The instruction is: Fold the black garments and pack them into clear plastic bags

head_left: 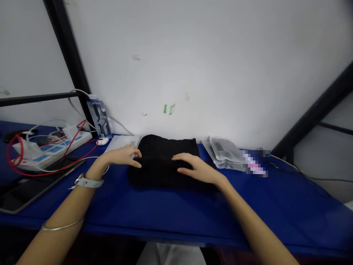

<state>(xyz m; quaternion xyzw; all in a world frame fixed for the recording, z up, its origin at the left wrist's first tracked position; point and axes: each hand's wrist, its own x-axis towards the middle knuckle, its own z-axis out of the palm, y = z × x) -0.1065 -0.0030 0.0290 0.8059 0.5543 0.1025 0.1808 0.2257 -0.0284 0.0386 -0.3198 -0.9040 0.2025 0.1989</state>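
A folded black cloth item (165, 173) lies on the blue tabletop against the wall; what kind of garment or cover it is, I cannot tell. At its left edge is my left hand (122, 156), thumb and fingers apart and the fingertips near or touching the fabric. My right hand (197, 169) rests over the right part of the cloth with its fingers stretched out. A watch with a pale strap and a thin bangle are on my left arm.
Clear plastic bags (224, 152) lie right of the cloth, and a flat pale packet (120, 141) lies to its left. Farther left are a water bottle (99, 117), a white earbud case (103, 141), a power strip (57, 147) with tangled cables, and a tablet (30, 187).
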